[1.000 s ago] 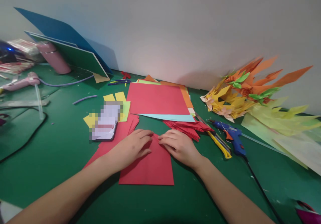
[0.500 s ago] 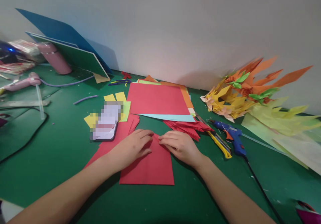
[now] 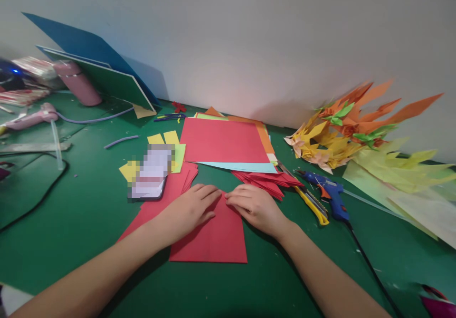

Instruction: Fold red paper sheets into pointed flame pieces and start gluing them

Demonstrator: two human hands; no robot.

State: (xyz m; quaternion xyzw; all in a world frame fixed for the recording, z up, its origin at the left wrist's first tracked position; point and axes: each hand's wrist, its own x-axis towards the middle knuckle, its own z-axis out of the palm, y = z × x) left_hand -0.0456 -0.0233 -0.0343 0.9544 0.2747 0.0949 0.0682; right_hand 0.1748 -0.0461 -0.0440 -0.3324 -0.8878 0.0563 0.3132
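Note:
A sheet of red paper lies on the table in front of me, its far end tapering to a folded point between my hands. My left hand rests over the paper's left side, fingers stretched out and the thumb apart. At the right slanted edge, my right hand has its fingers pressed together on the paper, tips close to the point. More red paper is partly hidden under my left forearm. Just beyond my right hand is a pile of folded red pieces.
A stack of coloured sheets lies at the back, with a phone to its left. To the right are a yellow cutter knife, a blue glue gun and paper flowers. A pink bottle stands back left.
My left fingertips have slid slightly right toward the folded point. My right hand and the paper look almost unchanged.

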